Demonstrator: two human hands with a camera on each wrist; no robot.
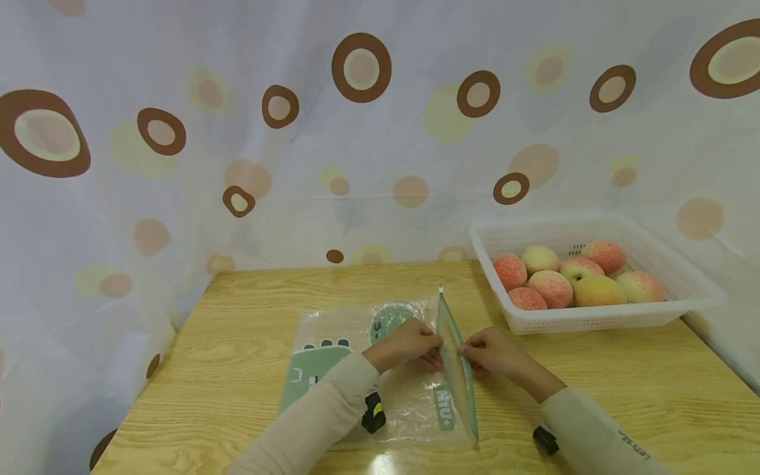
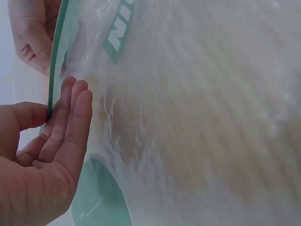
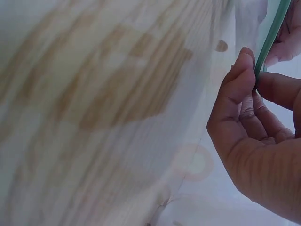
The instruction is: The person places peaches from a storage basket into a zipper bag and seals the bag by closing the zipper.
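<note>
A clear plastic zipper bag (image 1: pixel 410 415) with green cartoon prints lies on the wooden table, its green-edged mouth (image 1: pixel 469 396) facing right and spread apart. My left hand (image 1: pixel 412 344) pinches the near-left edge of that mouth between thumb and fingers. In the left wrist view, the left fingers (image 2: pixel 70 127) lie along the plastic behind the green strip. On the opposite edge, my right hand (image 1: pixel 495 356) pinches the green strip (image 3: pixel 273 37) between thumb and forefinger, the other fingers curled below.
A white plastic basket (image 1: pixel 594 320) holding several peaches (image 1: pixel 551 289) and a yellow mango-like fruit (image 1: pixel 600 290) stands at the table's back right. A patterned curtain (image 1: pixel 356 145) hangs behind the wooden table (image 1: pixel 220 369). Black wrist devices (image 1: pixel 373 413) sit near both sleeves.
</note>
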